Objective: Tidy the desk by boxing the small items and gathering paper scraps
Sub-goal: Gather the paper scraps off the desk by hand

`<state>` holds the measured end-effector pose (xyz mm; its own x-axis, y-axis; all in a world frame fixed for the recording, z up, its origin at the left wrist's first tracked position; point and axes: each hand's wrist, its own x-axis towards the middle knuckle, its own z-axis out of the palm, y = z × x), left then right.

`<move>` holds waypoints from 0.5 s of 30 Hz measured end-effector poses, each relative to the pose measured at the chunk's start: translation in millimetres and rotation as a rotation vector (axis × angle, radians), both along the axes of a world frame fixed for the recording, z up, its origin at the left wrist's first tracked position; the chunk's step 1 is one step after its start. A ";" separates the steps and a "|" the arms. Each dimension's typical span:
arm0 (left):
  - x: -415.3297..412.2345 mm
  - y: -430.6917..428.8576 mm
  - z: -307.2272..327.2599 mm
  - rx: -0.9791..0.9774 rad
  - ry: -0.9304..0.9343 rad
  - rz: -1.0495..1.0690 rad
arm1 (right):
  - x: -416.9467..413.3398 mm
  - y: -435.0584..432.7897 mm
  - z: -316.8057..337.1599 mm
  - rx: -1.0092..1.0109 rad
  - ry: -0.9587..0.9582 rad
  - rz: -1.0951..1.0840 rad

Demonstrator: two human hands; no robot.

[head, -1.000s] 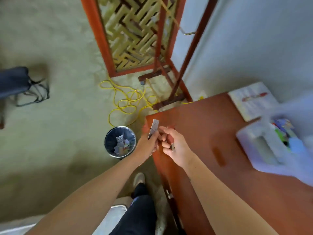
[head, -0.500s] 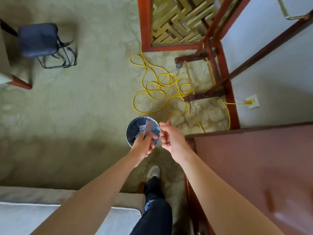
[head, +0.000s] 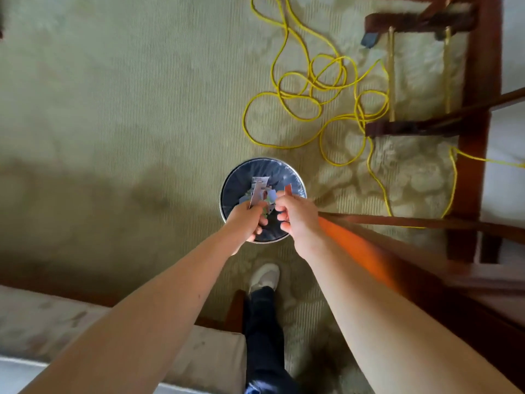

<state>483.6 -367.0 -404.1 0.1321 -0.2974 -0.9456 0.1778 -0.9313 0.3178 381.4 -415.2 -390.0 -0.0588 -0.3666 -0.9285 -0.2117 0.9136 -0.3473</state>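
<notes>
While the left hand (head: 246, 220) pinches a paper scrap (head: 257, 192) by its lower end over the bin (head: 230, 177), the right hand (head: 297, 216) sits just beside it, fingers curled; whether it grips anything I cannot tell. Light and flat, the scrap could flutter past the rim onto the carpet (head: 113, 109) if released high. Its long axis runs from the fingers toward the bin's far side and the yellow cable (head: 358, 113).
</notes>
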 end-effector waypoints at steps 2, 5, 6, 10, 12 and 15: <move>3.5 1.7 -29.9 0.021 0.003 0.039 | 6.8 0.9 -27.2 0.022 -0.022 0.019; 6.1 3.4 -59.1 0.070 0.082 0.107 | 14.3 1.9 -52.9 0.115 -0.088 0.015; 6.7 4.3 -66.4 0.080 0.111 0.127 | 15.0 2.1 -58.6 0.141 -0.098 -0.001; 10.4 8.1 -82.9 0.169 0.094 0.266 | 9.0 2.8 -62.0 0.184 -0.065 -0.048; 10.2 9.4 -77.0 0.219 0.087 0.392 | 2.7 4.9 -54.1 0.171 -0.044 -0.050; 6.1 12.9 -54.6 0.191 0.100 0.475 | -4.9 9.9 -36.6 0.117 -0.042 -0.094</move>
